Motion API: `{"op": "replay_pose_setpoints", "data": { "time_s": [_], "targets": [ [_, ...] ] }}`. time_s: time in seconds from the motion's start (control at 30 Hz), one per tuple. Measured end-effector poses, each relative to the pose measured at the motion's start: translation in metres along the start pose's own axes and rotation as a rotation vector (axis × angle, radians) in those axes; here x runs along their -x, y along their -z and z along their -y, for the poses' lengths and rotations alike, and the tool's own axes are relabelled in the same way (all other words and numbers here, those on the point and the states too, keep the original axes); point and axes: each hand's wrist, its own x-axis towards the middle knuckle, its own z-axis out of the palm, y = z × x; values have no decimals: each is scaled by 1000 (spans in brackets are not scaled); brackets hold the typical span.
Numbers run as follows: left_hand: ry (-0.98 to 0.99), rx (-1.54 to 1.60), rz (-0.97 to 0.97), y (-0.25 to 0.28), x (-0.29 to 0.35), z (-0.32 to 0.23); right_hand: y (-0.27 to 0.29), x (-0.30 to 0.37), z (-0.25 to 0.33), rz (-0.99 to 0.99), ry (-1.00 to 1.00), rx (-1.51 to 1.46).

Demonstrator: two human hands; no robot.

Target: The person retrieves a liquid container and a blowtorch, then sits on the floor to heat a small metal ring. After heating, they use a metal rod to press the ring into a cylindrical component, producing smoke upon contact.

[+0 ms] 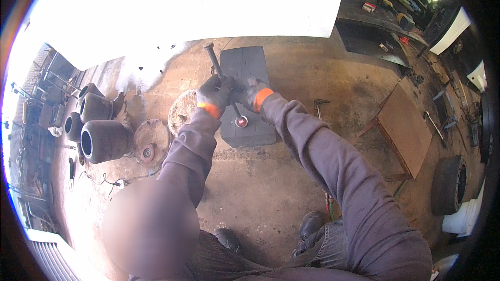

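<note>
A long metal rod (215, 64) slants across a dark rectangular block (247, 65) in front of me. Its upper end widens into a knob, and a red round piece (241, 122) shows at its lower end, over the near part of the block. My left hand (214, 92), in a dark glove with an orange cuff, is closed round the middle of the rod. My right hand (249, 92), gloved the same way, is closed against the rod just beside it. The two hands meet there, and several fingertips are hidden.
Several dark hollow cylinders (107, 142) lie at the left, near a round flat disc (152, 143). A large white panel (208, 0) fills the far side. Right of me are a brown box-like stand (401, 130), a tyre (449, 184) and a white bucket (465, 216).
</note>
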Motion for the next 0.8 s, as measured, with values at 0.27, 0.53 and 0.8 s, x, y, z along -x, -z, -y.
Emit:
{"op": "replay_pose_setpoints", "data": {
  "time_s": [0.27,0.53,0.8],
  "targets": [
    [14,-110,31,-4,6,-6,-21,-18,-27,22,35,-113],
    [-33,-166,-4,-2,2,5,-20,-18,-24,47,42,-154],
    [1,-162,18,-2,3,5,-26,-18,-32,24,62,-115]
  ]
}}
